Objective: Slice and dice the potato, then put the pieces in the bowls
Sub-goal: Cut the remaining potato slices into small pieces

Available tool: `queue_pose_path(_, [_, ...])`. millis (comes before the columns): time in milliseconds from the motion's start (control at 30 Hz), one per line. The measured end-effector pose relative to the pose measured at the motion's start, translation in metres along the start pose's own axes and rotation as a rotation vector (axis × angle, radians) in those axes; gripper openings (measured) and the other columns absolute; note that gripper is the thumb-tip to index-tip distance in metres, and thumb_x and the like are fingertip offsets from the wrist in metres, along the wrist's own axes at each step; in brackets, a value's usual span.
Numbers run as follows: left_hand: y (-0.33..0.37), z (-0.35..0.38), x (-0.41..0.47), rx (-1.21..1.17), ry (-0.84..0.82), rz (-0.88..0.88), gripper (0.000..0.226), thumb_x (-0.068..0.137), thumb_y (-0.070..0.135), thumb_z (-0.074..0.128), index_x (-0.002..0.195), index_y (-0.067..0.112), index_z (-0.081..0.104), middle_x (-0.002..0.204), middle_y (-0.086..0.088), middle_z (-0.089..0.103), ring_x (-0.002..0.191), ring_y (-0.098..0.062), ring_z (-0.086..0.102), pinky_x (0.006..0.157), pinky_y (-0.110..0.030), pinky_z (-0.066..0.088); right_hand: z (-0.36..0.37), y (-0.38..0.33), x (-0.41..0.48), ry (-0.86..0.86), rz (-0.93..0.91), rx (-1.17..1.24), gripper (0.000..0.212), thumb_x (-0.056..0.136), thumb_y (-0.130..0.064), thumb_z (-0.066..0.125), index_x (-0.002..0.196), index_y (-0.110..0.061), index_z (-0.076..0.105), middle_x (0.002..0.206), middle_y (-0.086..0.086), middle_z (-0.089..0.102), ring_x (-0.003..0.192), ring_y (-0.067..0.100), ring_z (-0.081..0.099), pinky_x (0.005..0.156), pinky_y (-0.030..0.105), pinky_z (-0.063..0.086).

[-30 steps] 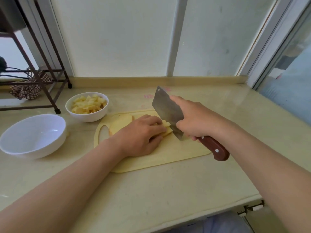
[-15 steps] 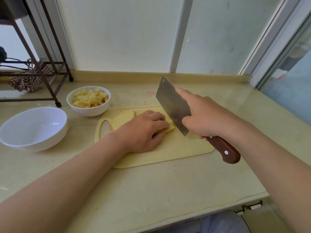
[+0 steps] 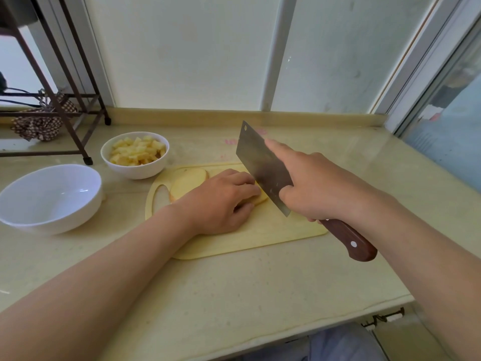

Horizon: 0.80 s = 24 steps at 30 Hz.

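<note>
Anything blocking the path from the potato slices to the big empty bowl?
Nothing visible between potato slices and large bowl; small bowl sits farther back. The left hand holds the slices, the right hand the cleaver.

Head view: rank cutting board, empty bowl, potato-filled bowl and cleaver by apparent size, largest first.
1. cutting board
2. empty bowl
3. potato-filled bowl, farther back
Unranked: cleaver, partly under the right hand, about like the empty bowl.

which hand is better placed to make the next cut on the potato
Right. The right hand grips the cleaver, its blade at the potato slices, while the left hand holds them down on the cutting board.
</note>
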<state>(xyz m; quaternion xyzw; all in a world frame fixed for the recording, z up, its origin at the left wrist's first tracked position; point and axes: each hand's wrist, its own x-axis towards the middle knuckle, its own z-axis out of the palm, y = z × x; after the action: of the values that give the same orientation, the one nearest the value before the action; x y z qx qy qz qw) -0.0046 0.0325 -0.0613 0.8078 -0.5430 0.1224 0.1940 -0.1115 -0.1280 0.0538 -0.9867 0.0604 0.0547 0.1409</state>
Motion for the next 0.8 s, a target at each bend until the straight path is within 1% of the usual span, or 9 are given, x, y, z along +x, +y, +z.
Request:
queue_pose_path(67, [0.0,-0.0003,-0.0001,0.001,0.002,-0.001,0.029,0.091,0.025,0.057,0.114,0.012,0.068,0.117,-0.008,0.063,0.101,-0.029,0.059,0.089,-0.041,0.051,-0.0006,0.0,-0.0005,-0.003,-0.001,-0.003,0.095,0.09,-0.006,0.049,0.162,-0.05,0.003,0.085,0.001,0.064,0.052,0.019,0.066,0.05,0.033,0.059])
queue_pose_path(200, [-0.0002,-0.0002,0.0003,0.004,-0.004,0.003,0.029,0.091,0.025,0.057,0.115,0.012,0.067,0.117,-0.008,0.062,0.101,-0.029,0.058,0.088,-0.041,0.051,-0.0014,-0.002,-0.0032,-0.01,-0.002,-0.032,0.094,0.091,-0.007,0.048,0.162,-0.049,0.002,0.088,0.003,0.061,0.06,0.022,0.067,0.06,0.041,0.063])
queue_pose_path(267, [-0.0004,-0.0001,0.0006,0.009,-0.009,0.005,0.03,0.092,0.026,0.056,0.115,0.012,0.067,0.117,-0.008,0.062,0.101,-0.029,0.058,0.088,-0.041,0.05,-0.0021,-0.0026,-0.0048,-0.02,-0.002,-0.036,0.095,0.092,-0.007,0.048,0.162,-0.049,0.001,0.088,0.004,0.061,0.062,0.022,0.067,0.062,0.043,0.064])
queue_pose_path(367, [-0.0013,0.0004,0.0011,0.018,-0.011,0.004,0.029,0.091,0.025,0.057,0.115,0.011,0.067,0.117,-0.009,0.062,0.1,-0.029,0.057,0.088,-0.041,0.05,-0.0025,-0.0025,-0.006,-0.024,-0.009,-0.056,0.094,0.092,-0.006,0.048,0.162,-0.048,0.001,0.083,0.003,0.061,0.059,0.02,0.066,0.06,0.041,0.062])
queue_pose_path(467, [-0.0017,0.0012,0.0018,0.021,-0.014,0.008,0.029,0.091,0.025,0.057,0.115,0.011,0.067,0.117,-0.009,0.062,0.099,-0.029,0.057,0.088,-0.041,0.05,-0.0022,-0.0022,-0.0061,-0.033,-0.014,-0.068,0.095,0.092,-0.006,0.048,0.163,-0.047,-0.001,0.083,0.004,0.061,0.06,0.02,0.066,0.06,0.042,0.063])
queue_pose_path(667, [-0.0025,0.0004,0.0032,0.043,-0.021,0.025,0.029,0.092,0.026,0.056,0.115,0.011,0.067,0.116,-0.008,0.062,0.099,-0.029,0.057,0.087,-0.041,0.049,-0.002,-0.003,-0.0039,-0.058,-0.014,-0.096,0.095,0.093,-0.006,0.048,0.162,-0.046,-0.003,0.086,0.005,0.06,0.06,0.023,0.067,0.058,0.042,0.063])
queue_pose_path(800, [-0.0014,-0.0032,0.0055,0.058,-0.031,0.055,0.034,0.091,0.029,0.052,0.116,0.01,0.067,0.113,-0.008,0.063,0.096,-0.027,0.057,0.086,-0.037,0.05,0.0002,-0.0018,-0.0004,-0.084,-0.006,-0.105,0.094,0.094,-0.007,0.048,0.162,-0.046,-0.003,0.091,0.005,0.058,0.061,0.024,0.07,0.056,0.042,0.064])
